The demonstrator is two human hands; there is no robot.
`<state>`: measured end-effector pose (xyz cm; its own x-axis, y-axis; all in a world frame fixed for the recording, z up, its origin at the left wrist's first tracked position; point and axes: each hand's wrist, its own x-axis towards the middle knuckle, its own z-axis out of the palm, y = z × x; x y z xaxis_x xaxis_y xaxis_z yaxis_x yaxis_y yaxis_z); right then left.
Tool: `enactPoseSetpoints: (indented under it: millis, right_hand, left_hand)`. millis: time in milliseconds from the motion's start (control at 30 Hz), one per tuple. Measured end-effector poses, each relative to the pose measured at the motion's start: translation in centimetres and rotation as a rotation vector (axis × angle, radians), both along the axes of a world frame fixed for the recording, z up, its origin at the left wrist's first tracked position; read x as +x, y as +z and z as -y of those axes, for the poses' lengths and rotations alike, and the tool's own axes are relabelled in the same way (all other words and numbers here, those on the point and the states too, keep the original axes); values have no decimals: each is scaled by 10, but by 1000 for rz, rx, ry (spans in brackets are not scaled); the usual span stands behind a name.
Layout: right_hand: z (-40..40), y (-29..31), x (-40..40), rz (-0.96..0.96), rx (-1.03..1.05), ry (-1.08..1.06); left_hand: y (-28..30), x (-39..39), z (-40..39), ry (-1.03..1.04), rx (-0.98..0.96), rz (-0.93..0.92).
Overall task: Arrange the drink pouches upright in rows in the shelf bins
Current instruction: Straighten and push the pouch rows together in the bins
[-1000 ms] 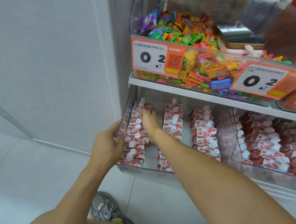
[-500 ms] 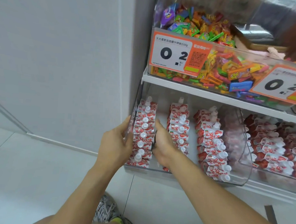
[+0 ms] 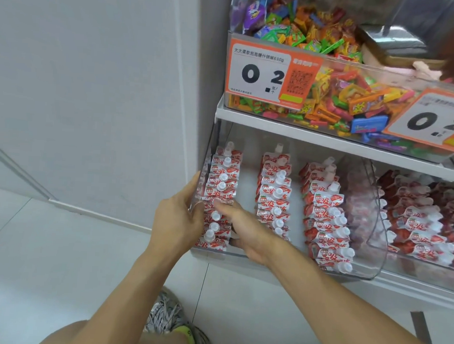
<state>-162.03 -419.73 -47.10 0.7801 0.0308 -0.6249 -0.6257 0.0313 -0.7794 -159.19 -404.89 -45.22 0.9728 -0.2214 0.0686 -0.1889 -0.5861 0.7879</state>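
A clear shelf bin (image 3: 372, 250) on the lower shelf holds three rows of red-and-white drink pouches with white caps, standing upright. The left row (image 3: 222, 171) runs along the bin's left wall, the middle row (image 3: 275, 190) and the right row (image 3: 324, 220) stand beside it. My left hand (image 3: 177, 219) grips the bin's left wall from outside, thumb over its edge. My right hand (image 3: 246, 231) is inside the bin in the gap between the left and middle rows, fingers flat against the front pouches of the left row.
Above is a clear bin of mixed candy (image 3: 331, 93) with orange price tags (image 3: 269, 76). A second bin of pouches (image 3: 424, 223) stands to the right. A white wall (image 3: 93, 84) borders the shelf on the left. My shoe (image 3: 166, 317) is on the tiled floor below.
My right hand slid from the back of the left row toward the front, along its right side. My left hand stayed on the bin's left wall. The view moved closer.
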Motion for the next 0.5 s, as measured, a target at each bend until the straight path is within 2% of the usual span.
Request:
enactPoseSetpoints:
  millis: [133,300,500]
  right_hand:
    - [16,11,-13,85,-45,201]
    - [10,4,-12,178,-126,174]
    - [7,18,-8,42,-53,143]
  left_hand:
    - [4,2,-6,-60,-41,-44]
    - [5,6,-12,-159,-113,-111]
    - [11,8,-15,-193,-148,-114]
